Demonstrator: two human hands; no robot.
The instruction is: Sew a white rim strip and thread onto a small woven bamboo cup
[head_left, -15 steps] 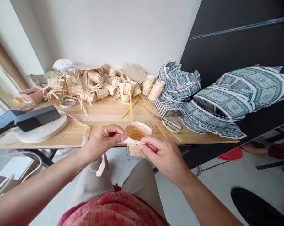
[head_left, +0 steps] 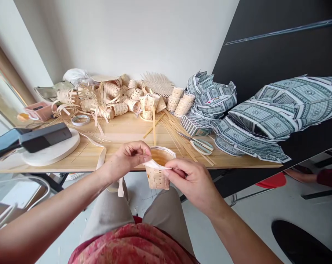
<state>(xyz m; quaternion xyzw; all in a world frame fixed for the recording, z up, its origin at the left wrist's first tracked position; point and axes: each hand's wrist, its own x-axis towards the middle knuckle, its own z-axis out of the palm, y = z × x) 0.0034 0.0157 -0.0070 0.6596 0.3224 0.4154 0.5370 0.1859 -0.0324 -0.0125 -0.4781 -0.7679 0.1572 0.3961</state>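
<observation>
A small woven basket hangs at the table's front edge, above the person's knees, with a white strip along its rim. My left hand pinches the strip at the rim's left side. On the right side of the rim, my right hand grips the strip between thumb and fingers. The basket's mouth faces up and shows a tan inside. A loose pale band dangles below my left wrist.
The wooden table holds scissors, thin wood strips, a tape roll and a heap of woven tubes. Folded patterned card pieces lie right. A black device rests on a white disc left.
The basket has tilted a little and more of its woven side shows. The dangling band has swung and looks narrower. Both hands keep their pinch on the strip.
</observation>
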